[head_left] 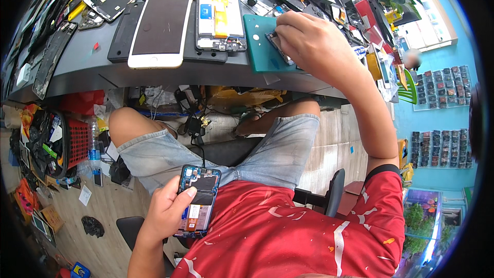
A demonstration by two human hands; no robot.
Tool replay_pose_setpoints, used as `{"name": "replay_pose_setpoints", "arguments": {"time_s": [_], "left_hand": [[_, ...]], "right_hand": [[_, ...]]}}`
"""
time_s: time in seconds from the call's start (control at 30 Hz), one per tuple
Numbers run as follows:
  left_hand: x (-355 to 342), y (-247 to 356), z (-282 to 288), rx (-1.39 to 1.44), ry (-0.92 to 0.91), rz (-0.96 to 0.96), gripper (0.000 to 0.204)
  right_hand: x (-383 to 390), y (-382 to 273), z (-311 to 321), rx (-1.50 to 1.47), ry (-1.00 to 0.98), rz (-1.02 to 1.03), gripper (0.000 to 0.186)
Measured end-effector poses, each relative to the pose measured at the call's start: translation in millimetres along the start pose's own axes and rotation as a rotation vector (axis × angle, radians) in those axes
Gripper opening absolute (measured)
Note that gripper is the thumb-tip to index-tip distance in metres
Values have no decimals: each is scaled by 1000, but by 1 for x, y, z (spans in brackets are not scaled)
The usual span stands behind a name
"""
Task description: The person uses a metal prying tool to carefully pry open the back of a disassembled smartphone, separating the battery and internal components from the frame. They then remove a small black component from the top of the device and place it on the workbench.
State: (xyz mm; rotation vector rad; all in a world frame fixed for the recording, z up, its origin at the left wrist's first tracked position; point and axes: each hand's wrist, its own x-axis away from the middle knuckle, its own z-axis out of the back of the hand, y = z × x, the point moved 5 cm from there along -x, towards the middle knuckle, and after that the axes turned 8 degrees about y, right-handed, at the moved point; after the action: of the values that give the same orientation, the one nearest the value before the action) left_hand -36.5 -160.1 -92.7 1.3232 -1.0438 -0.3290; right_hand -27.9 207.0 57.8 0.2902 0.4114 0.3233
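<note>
My left hand (166,208) grips an opened smartphone (198,201) above my lap, thumb across its exposed inside. The phone has a blue frame, and a black cable (202,155) meets its top edge. On the desk, my right hand (311,36) is closed over a small dark electronic part (279,47) on the green mat (257,54). Its fingertips are hidden, so what they pinch cannot be made out. Left of the mat lies a phone with its back off (234,18), showing yellow flex cables. Beside that, a white phone (158,28) lies screen up.
Phone shells and parts (108,1) crowd the far left of the desk (100,54). More parts and a red box (366,15) stand at the right. Below left is a red basket (77,144) full of scraps, with a plastic bottle (93,139) beside it.
</note>
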Motion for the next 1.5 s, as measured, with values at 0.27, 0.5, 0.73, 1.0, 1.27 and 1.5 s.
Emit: {"name": "replay_pose_setpoints", "arguments": {"time_s": [0.27,0.5,0.73,1.0,1.27,1.5], "left_hand": [[-1,-1,-2,10,1,-1,26],[-2,-3,-1,-26,-15,23,29],[-4,-4,-3,3,-20,39,29],[-4,-8,-2,-13,-37,59,33],[-5,-5,-3,-11,-29,31,31],[0,-11,-4,10,-12,22,27]], "right_hand": [[9,7,-2,-91,155,-138,11],[14,13,5,-171,150,-260,15],[19,25,0,-226,78,-255,19],[22,18,2,-211,126,-280,13],[16,19,3,-308,84,-258,13],[13,24,3,-355,-5,-213,15]]}}
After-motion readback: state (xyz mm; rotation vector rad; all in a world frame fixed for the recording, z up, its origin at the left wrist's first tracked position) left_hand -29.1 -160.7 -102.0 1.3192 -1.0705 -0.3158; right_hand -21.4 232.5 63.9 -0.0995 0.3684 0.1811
